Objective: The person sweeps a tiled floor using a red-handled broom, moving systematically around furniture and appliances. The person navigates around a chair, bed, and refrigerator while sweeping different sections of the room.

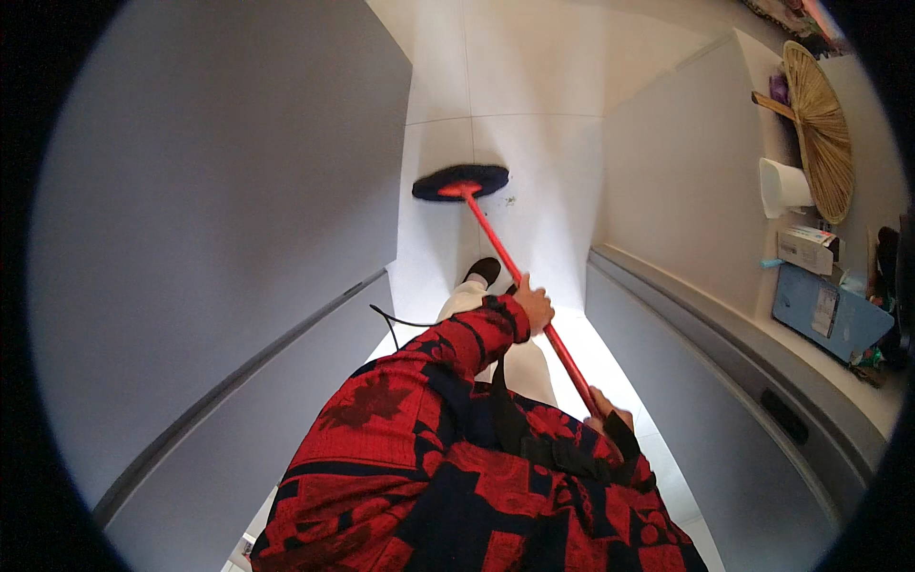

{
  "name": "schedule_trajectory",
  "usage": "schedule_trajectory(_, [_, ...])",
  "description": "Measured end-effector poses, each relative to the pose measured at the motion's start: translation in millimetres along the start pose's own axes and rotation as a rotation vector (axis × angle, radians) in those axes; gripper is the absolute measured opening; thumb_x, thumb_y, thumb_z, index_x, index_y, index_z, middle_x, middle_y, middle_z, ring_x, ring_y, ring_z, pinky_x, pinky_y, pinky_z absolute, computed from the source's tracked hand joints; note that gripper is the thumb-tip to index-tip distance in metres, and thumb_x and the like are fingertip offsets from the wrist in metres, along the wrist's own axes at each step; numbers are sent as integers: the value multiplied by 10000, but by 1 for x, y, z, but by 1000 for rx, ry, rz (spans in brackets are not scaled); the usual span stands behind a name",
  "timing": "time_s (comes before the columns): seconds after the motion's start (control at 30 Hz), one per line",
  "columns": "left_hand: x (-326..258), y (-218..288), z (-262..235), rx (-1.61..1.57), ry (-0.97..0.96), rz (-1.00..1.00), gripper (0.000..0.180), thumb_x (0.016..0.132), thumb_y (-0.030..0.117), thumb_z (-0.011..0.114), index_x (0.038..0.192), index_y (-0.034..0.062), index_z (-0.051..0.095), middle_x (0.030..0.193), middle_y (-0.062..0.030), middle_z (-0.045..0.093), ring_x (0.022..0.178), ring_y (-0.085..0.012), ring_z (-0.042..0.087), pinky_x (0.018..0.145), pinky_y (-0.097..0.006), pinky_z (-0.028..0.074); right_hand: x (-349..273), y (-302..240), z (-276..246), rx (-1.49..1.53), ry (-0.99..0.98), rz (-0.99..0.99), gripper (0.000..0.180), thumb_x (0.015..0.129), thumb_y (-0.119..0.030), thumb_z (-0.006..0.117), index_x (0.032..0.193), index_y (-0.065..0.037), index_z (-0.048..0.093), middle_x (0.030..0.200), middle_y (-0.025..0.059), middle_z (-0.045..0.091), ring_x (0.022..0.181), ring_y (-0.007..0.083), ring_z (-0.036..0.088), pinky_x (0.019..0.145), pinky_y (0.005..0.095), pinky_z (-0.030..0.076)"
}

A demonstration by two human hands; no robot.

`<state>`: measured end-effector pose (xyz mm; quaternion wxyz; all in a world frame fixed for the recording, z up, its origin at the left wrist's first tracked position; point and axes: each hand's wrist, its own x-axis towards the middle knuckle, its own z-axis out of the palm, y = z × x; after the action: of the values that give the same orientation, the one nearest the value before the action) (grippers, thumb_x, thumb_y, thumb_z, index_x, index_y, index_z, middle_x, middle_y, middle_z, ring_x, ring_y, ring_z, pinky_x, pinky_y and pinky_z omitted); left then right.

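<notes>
A mop with a dark, oval, fuzzy head (pixel 491 177) and a long red handle (pixel 568 363) slants across the middle of the view. Its head lies flat on the pale tiled floor ahead of my feet. My left hand (pixel 536 307) is closed around the handle at about its middle. Lower down and to the right, my right hand (pixel 611 408) grips the handle near its upper end, partly covered by a black strap (pixel 624 440). Small bits of debris (pixel 510 201) lie on the floor just right of the mop head.
Tall grey panels (pixel 238 162) stand close on the left, and a grey cabinet front (pixel 705 381) on the right. On the right-hand surface are a woven fan (pixel 820 133), a white cup (pixel 783 188), a small box (pixel 806 250) and a blue box (pixel 829 313). My dark shoe (pixel 484 271) is behind the mop head.
</notes>
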<state>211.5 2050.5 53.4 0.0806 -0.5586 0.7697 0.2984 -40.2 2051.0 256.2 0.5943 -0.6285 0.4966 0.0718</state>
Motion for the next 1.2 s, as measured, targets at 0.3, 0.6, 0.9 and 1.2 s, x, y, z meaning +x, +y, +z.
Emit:
schedule_trajectory(0.3, [24,-150,-118,6,362,-314,161,819,187,584,953,133,655,1031,-59,615,1116,-276,520,935,-690,297,216,-115,28,-448,242,-430,552,721,-72,531,1273,-89,521,784,272,612,704,457,603,644,530,484])
schedule_trajectory(0.6, [10,-193,-150,-225,371,-432,192,809,189,615,987,118,622,1153,-67,530,1254,-296,416,964,-691,322,325,-189,57,-635,170,-414,279,743,-68,509,1016,-39,560,837,232,650,814,434,625,717,533,485])
schedule_trajectory(0.9, [12,-173,-101,-276,321,-422,242,844,197,596,1079,143,611,1367,-94,434,1372,-338,294,1008,-678,268,311,-144,69,-758,78,-329,538,720,-55,556,1246,-19,448,752,238,648,705,420,640,627,512,507])
schedule_trajectory(1.2, [1,-163,-74,-275,135,-243,384,803,276,698,1152,162,585,1377,-106,420,1360,-407,288,1002,-686,271,258,-96,80,-782,15,-253,686,716,-59,586,1352,-30,331,643,211,604,576,396,611,524,501,485])
